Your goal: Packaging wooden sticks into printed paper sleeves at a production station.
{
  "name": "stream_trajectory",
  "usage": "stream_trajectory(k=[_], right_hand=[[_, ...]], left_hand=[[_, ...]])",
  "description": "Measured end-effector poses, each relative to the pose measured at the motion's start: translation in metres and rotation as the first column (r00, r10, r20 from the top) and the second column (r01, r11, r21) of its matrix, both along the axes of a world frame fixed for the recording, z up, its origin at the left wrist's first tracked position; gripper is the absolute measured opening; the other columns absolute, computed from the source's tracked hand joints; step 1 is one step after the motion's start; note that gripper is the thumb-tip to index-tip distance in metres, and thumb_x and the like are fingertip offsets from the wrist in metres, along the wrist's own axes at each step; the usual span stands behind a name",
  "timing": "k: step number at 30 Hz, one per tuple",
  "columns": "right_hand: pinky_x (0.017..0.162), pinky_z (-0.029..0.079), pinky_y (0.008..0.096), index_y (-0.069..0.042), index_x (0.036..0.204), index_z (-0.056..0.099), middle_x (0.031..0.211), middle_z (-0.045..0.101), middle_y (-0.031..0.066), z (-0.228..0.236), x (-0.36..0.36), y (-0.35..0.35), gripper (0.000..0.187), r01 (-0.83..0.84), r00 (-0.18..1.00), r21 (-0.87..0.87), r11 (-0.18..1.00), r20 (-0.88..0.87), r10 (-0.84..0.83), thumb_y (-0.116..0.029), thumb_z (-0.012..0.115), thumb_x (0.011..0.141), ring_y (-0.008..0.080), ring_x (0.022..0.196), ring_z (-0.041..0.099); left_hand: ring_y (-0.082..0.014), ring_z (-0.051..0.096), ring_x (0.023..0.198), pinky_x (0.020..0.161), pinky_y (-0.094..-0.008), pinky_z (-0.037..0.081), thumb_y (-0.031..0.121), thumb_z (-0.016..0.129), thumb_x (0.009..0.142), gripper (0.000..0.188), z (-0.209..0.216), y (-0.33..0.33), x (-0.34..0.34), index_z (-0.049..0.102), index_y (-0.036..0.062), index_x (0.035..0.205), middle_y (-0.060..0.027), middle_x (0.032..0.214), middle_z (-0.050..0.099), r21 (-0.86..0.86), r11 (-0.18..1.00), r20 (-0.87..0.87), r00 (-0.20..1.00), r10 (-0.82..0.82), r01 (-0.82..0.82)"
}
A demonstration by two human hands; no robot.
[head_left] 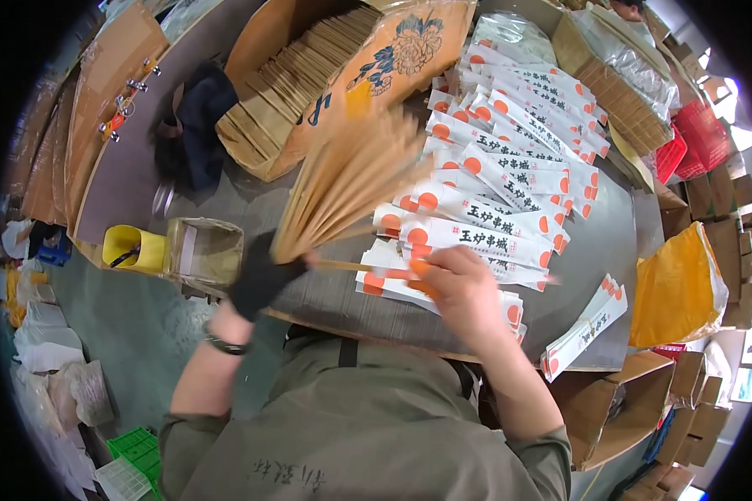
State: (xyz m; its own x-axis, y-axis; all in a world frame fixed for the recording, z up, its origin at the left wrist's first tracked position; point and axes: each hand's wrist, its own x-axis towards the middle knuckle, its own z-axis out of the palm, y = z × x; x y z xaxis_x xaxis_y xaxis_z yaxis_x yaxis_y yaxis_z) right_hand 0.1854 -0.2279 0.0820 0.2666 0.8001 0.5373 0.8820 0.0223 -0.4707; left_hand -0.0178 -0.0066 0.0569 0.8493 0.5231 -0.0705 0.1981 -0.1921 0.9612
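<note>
My left hand [263, 275], in a black glove, is closed round a fanned bunch of light-brown wooden chopsticks [342, 184], blurred by motion at their far ends. A chopstick pair [338, 265] runs from it towards my right hand [468, 292]. Orange covers sit on my right fingertips, which pinch a blurred white paper chopstick sleeve [393, 272] low over the table. How far the chopsticks reach into the sleeve I cannot tell. Just beyond my right hand spreads a heap of white printed sleeves with orange-red dots [510, 179].
Further chopsticks fill an open brown paper bag [263, 125] at the back left. A yellow cup [134, 248] and a clear-sided box [205, 250] stand at the table's left edge. One stack of filled-looking sleeves [587, 328] lies right; a cardboard box [618, 401] stands below.
</note>
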Motion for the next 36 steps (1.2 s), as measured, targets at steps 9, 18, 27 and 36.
stream_trajectory(k=[9,18,27,36], right_hand=[[0.088,0.045,0.0431,-0.007,0.136,0.048,0.109,0.058,0.0132,-0.019,0.016,-0.027,0.076,0.221,0.975,-0.374,0.901,0.059,-0.214,-0.025,0.082,0.070,0.0329,0.104,0.055],[0.091,0.045,0.0408,-0.010,0.121,0.060,0.114,0.058,0.0103,-0.039,-0.003,-0.003,0.052,-0.222,0.974,-0.424,0.878,-0.138,0.180,-0.015,0.077,0.072,0.0307,0.109,0.054],[0.075,0.049,0.0350,-0.002,0.108,0.063,0.098,0.057,0.0067,-0.058,-0.033,-0.023,0.031,-0.079,0.963,-0.277,0.958,0.226,0.145,-0.006,0.066,0.077,0.0225,0.089,0.058],[0.060,0.049,0.0317,-0.003,0.090,0.064,0.078,0.060,0.0058,-0.053,-0.021,-0.018,0.018,0.056,0.991,-0.154,0.986,-0.111,-0.074,-0.005,0.075,0.077,0.0190,0.068,0.059]], left_hand=[[-0.0150,0.061,0.086,0.074,-0.0305,0.049,0.014,0.068,0.087,0.023,-0.037,-0.038,0.060,0.062,0.0018,0.106,-0.0104,0.114,0.065,0.017,0.937,0.118,0.931,0.344,-0.349],[-0.0287,0.067,0.076,0.068,-0.0347,0.051,0.015,0.075,0.080,0.023,-0.024,-0.037,0.044,0.066,-0.0006,0.095,-0.0160,0.082,0.068,0.406,0.840,0.144,0.933,0.330,-0.360],[-0.0114,0.064,0.073,0.068,-0.0282,0.051,0.016,0.075,0.082,0.019,-0.039,-0.043,0.027,0.070,0.0003,0.090,-0.0065,0.080,0.070,-0.050,0.871,0.086,0.866,0.492,-0.489],[-0.0109,0.063,0.076,0.069,-0.0271,0.050,0.014,0.077,0.081,0.026,-0.034,-0.024,0.001,0.067,-0.0023,0.098,-0.0064,0.084,0.070,-0.142,0.854,0.042,0.859,0.510,-0.500]])
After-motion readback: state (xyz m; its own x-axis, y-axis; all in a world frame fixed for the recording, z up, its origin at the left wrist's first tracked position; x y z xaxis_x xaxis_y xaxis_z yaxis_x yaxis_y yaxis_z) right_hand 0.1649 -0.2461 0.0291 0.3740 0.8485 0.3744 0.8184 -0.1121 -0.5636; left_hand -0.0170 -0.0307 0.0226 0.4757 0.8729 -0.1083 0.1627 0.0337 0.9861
